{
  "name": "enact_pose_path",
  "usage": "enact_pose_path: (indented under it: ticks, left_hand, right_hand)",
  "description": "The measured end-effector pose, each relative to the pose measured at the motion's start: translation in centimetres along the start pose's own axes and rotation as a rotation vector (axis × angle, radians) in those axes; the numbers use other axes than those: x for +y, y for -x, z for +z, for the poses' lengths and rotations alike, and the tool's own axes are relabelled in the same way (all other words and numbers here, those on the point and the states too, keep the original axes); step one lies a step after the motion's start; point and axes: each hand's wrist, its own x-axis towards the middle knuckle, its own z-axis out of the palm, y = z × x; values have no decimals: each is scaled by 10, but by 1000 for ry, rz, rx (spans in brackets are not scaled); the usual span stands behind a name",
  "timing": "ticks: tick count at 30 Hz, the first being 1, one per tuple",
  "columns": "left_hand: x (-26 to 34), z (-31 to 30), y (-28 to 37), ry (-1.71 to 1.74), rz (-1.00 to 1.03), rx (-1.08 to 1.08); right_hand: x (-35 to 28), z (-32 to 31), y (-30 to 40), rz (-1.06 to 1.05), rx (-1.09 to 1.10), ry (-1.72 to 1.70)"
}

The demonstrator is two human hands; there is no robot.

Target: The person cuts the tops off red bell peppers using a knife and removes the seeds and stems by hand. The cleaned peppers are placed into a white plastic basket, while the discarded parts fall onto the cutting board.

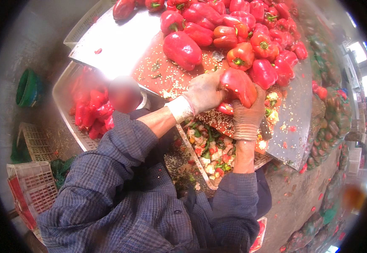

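Note:
My left hand (206,91), in a soiled knit glove, grips the near side of a red bell pepper (239,84). My right hand (250,115), gloved too, holds the same pepper from the right and below. Under my hands lies another piece of red pepper (225,108), partly covered. The orange-red board (153,64) beneath is strewn with pale seeds. Beside my right hand a dark object, perhaps a knife handle (265,129), rests at the board's edge. Many whole red peppers (202,15) are heaped on the table beyond my hands.
A crate of cores and seeds (210,151) stands below the board's near edge. At left is a white plastic crate (72,126) of red pepper pieces (91,110). Empty-looking crates (33,183) stand lower left. Net sacks of peppers (332,126) line the right side.

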Motion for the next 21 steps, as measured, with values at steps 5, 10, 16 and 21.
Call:
enact_pose_path:
  ticks: [5, 10, 16, 21]
  left_hand:
    - [-1, 1, -7, -208, -118, -89]
    - [-16, -17, -18, -282, -145, 30]
    - [10, -9, -6, -236, -69, -102]
    - [25, -16, 5, 164, -134, -135]
  right_hand:
    - [-15, -3, 13, -89, 39, 107]
    - [-9, -44, 14, -86, 63, 100]
    - [44, -71, -7, 186, 202, -294]
    - [10, -55, 3, 509, 130, -801]
